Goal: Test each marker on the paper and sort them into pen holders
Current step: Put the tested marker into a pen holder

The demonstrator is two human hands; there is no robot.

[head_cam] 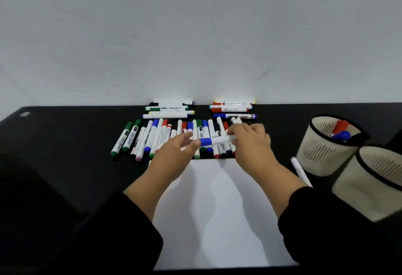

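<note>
Both hands grasp a blue-capped marker [215, 140] mid-frame: left hand [178, 150] pinches its cap, right hand [250, 142] its barrel, above the paper's [217, 209] top edge.

Single view, head-worn, wide-angle. Looks forward and steeply down over the near edge of a black desk [65, 135], facing a pale wall [195, 35] along the far edge. Wall fills the upper part of the frame; far edge bows with lens distortion. Close range: both forearms enter from the bottom, sleeves cropped. Right edge cuts one pen holder [374, 185]. Desk's far-left corner just visible.
</note>
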